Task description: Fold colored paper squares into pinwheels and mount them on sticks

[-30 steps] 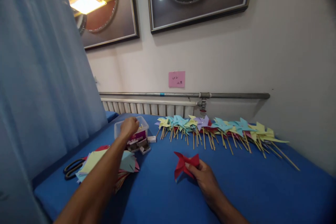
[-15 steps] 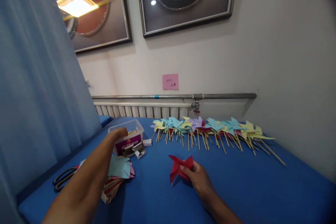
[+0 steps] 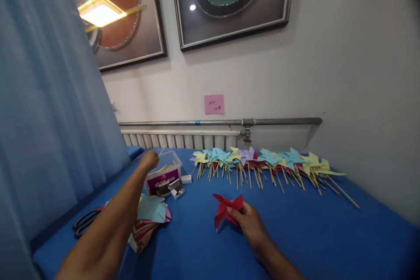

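Now: red pinwheel pinched, a stick lifted from the box

Our right hand (image 3: 249,223) pinches the red paper pinwheel (image 3: 226,209) at its centre, grip closed on the folds; its four pointed blades splay out, and it rests low on the blue counter (image 3: 328,236), near the middle. Our left hand (image 3: 149,160) hovers at the rim of the clear plastic box (image 3: 166,175), fingers closed on a thin wooden stick (image 3: 161,151) that pokes up past them.

Open blue surface lies to the right and in front of the pinwheel. Behind it runs a row of finished pinwheels (image 3: 262,162) along the wall; to the left sit a stack of coloured paper squares (image 3: 149,218) and scissors (image 3: 85,222) near the curtain edge.

Half a second ago our left hand was down in the box; it has since risen with the stick. The right hand has barely moved.
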Motion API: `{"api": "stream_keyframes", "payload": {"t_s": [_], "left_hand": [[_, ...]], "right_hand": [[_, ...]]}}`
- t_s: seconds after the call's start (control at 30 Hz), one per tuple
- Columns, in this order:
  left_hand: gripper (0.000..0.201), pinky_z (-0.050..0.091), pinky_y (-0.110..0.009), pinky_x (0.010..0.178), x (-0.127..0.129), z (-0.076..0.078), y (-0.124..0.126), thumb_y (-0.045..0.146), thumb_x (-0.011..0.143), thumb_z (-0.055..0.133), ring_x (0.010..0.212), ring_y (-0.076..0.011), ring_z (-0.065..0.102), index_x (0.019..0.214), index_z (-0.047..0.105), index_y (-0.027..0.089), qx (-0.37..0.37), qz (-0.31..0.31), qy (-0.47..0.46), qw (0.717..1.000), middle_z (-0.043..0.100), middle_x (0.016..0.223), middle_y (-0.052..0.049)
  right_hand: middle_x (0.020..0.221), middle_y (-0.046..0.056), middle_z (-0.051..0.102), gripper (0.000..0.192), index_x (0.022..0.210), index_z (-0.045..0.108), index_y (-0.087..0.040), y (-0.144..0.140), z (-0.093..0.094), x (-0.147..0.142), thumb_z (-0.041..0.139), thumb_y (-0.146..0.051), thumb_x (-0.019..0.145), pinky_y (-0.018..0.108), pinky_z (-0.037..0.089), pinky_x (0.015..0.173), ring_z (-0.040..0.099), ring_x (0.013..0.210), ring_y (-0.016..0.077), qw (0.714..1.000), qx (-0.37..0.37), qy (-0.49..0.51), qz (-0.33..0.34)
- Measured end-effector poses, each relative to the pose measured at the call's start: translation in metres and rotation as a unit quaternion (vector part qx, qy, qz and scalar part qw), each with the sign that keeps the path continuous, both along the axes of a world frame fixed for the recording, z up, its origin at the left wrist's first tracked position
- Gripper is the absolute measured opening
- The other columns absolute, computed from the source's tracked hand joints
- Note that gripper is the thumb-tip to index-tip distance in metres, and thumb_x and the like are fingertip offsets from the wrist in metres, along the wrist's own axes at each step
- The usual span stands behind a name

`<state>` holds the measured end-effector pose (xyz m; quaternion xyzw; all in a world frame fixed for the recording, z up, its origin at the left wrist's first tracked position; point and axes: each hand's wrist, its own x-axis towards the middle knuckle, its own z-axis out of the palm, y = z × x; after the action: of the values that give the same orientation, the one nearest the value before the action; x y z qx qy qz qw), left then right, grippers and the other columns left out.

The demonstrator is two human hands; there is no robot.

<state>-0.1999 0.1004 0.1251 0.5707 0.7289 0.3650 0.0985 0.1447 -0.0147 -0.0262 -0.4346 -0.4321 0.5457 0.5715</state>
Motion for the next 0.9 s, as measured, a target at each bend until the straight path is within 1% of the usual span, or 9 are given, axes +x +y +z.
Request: {"api": "stream_keyframes", "payload": {"t_s": [0.07, 0.13, 0.2, 0.27, 0.33, 0.43, 0.6, 0.73, 0.9], "left_hand": [[0.011, 0.043, -0.024, 0.066, 0.007, 0.002, -0.007, 0.010, 0.080, 0.057, 0.066, -0.0157, 0.061, 0.077, 0.066, 0.012, 0.015, 0.002, 0.006, 1.000, 0.064, 0.061, -0.003], [0.015, 0.043, -0.021, 0.064, 0.026, -0.007, -0.018, 0.013, 0.081, 0.055, 0.066, -0.0132, 0.062, 0.088, 0.068, 0.015, 0.036, -0.021, -0.026, 0.999, 0.069, 0.073, -0.003], [0.013, 0.042, -0.020, 0.058, 0.056, -0.026, -0.031, 0.014, 0.077, 0.055, 0.059, -0.0119, 0.059, 0.086, 0.065, 0.016, 0.060, -0.103, -0.167, 0.979, 0.067, 0.070, -0.001], [0.007, 0.038, -0.020, 0.049, 0.088, -0.052, -0.044, 0.021, 0.074, 0.057, 0.049, -0.0110, 0.052, 0.079, 0.061, 0.017, 0.049, -0.147, -0.281, 0.947, 0.060, 0.058, 0.002], [0.008, 0.033, -0.020, 0.046, 0.116, -0.075, -0.055, 0.025, 0.072, 0.059, 0.044, -0.0093, 0.046, 0.075, 0.059, 0.017, 0.061, -0.171, -0.317, 0.931, 0.055, 0.053, 0.004], [0.019, 0.030, -0.021, 0.045, 0.140, -0.100, -0.065, 0.035, 0.074, 0.057, 0.043, -0.0082, 0.045, 0.078, 0.060, 0.017, 0.046, -0.190, -0.355, 0.914, 0.060, 0.062, 0.002], [0.027, 0.032, -0.022, 0.050, 0.148, -0.114, -0.068, 0.042, 0.078, 0.058, 0.047, -0.0099, 0.048, 0.078, 0.063, 0.016, 0.005, -0.209, -0.327, 0.922, 0.059, 0.062, 0.002], [0.021, 0.032, -0.023, 0.052, 0.157, -0.122, -0.075, 0.037, 0.076, 0.063, 0.049, -0.0111, 0.048, 0.068, 0.061, 0.018, -0.080, -0.244, -0.254, 0.932, 0.054, 0.054, 0.004], [0.015, 0.028, -0.024, 0.050, 0.168, -0.127, -0.091, 0.029, 0.076, 0.059, 0.047, -0.0118, 0.046, 0.067, 0.062, 0.018, -0.164, -0.330, -0.179, 0.912, 0.054, 0.052, 0.003]], "right_hand": [[0.074, 0.003, 0.076, 0.028, 0.081, 0.076, -0.018, 0.000, 0.000, 0.000, 0.085, -0.036, 0.061, 0.030, 0.050, 0.064, 0.065, 0.066, 0.0184, 1.000, 0.000, 0.003, -0.002], [0.073, 0.003, 0.075, 0.027, 0.080, 0.076, -0.019, 0.001, -0.002, 0.001, 0.085, -0.035, 0.061, 0.030, 0.049, 0.062, 0.064, 0.064, 0.0181, 1.000, -0.002, 0.009, -0.009], [0.073, 0.002, 0.075, 0.028, 0.080, 0.075, -0.019, 0.003, -0.004, 0.002, 0.086, -0.036, 0.061, 0.030, 0.050, 0.061, 0.064, 0.063, 0.0184, 1.000, -0.002, 0.018, -0.023], [0.074, 0.002, 0.075, 0.030, 0.080, 0.073, -0.019, 0.004, -0.006, 0.004, 0.086, -0.038, 0.061, 0.031, 0.051, 0.062, 0.065, 0.065, 0.0189, 0.999, -0.003, 0.030, -0.036], [0.074, 0.001, 0.074, 0.032, 0.081, 0.072, -0.020, 0.003, -0.006, 0.006, 0.086, -0.039, 0.061, 0.031, 0.052, 0.065, 0.066, 0.067, 0.0191, 0.998, -0.008, 0.042, -0.040], [0.074, 0.000, 0.073, 0.032, 0.082, 0.072, -0.020, 0.001, -0.004, 0.006, 0.087, -0.038, 0.061, 0.031, 0.052, 0.068, 0.066, 0.068, 0.0181, 0.998, -0.020, 0.052, -0.038], [0.077, 0.001, 0.074, 0.034, 0.084, 0.072, -0.020, -0.005, 0.005, 0.005, 0.088, -0.038, 0.060, 0.033, 0.053, 0.071, 0.067, 0.071, 0.0196, 0.997, -0.024, 0.061, -0.029], [0.076, 0.001, 0.074, 0.031, 0.081, 0.071, -0.021, -0.007, 0.010, 0.004, 0.088, -0.037, 0.061, 0.033, 0.054, 0.072, 0.068, 0.070, 0.0192, 0.996, -0.028, 0.076, -0.027], [0.075, 0.000, 0.073, 0.033, 0.080, 0.071, -0.020, -0.005, 0.010, 0.005, 0.090, -0.035, 0.058, 0.030, 0.054, 0.071, 0.067, 0.068, 0.0164, 0.995, -0.038, 0.084, -0.038]]}}
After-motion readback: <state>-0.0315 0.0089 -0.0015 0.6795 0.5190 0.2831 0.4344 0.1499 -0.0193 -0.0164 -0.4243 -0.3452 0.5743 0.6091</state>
